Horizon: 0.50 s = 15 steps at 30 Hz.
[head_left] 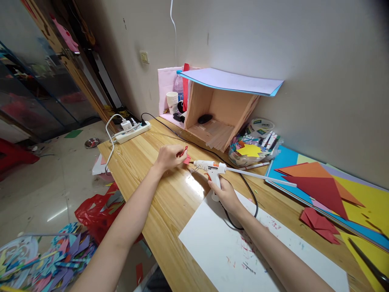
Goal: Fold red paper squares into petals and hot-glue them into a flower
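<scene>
Pinched in my left hand is a small piece of red paper, held just above the wooden table. My right hand grips a white hot glue gun by its handle, fingers wrapped around it. The gun's nozzle points left and meets or nearly meets the red paper; whether they touch I cannot tell. A long glue stick sticks out of the gun's back to the right. Its black cord loops down beside my right wrist.
A paint-marked white sheet lies under my right forearm. Behind stand a cardboard box and a bin of markers. Coloured paper, folded red paper and scissors lie right. A power strip sits at the far left.
</scene>
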### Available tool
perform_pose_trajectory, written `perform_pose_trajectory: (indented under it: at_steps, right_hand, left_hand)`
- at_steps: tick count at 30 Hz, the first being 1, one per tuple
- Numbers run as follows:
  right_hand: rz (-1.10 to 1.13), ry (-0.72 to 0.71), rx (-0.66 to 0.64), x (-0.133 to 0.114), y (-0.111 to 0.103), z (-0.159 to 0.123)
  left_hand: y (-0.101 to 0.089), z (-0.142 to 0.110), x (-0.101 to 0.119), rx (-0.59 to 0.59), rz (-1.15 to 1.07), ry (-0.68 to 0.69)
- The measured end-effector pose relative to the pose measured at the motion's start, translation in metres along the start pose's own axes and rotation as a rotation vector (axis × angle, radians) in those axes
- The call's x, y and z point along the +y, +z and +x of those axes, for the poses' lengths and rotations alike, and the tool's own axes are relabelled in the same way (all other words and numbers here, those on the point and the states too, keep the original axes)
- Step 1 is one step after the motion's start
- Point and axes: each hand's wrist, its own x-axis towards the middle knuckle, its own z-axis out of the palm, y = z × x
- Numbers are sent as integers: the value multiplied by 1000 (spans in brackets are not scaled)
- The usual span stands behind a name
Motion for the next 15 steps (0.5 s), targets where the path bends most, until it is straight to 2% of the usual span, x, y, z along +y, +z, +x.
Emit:
perform_pose_trajectory:
  at_steps: [15]
  right_hand:
    - [50,37,22,1,2,1]
  left_hand:
    - [1,-1,2,-4,-23,5]
